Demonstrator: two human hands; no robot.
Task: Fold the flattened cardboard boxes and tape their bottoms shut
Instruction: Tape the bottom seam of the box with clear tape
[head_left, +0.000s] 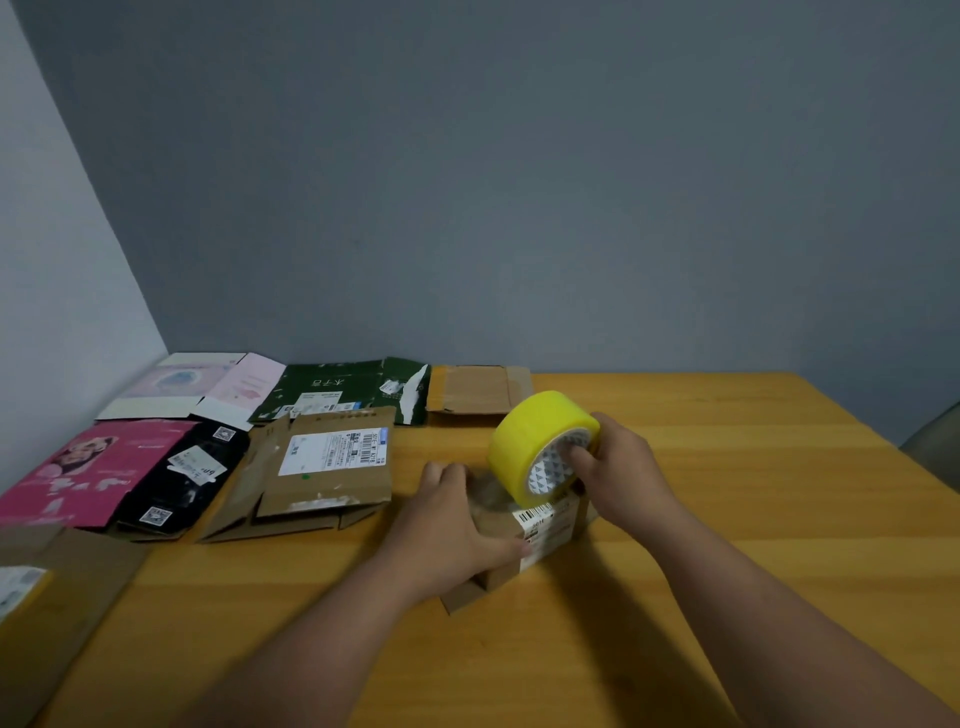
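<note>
- Waiting flat at the left of the frame: several flattened boxes (322, 467) on the worktop (727, 519), seemingly unfolded yet
- Folded small box (540, 530) at centre, left hand (452, 525) pressing it, fingers straight
- Right hand (623, 467) grips yellow tape roll (540, 447) on it; taping looks underway
</note>
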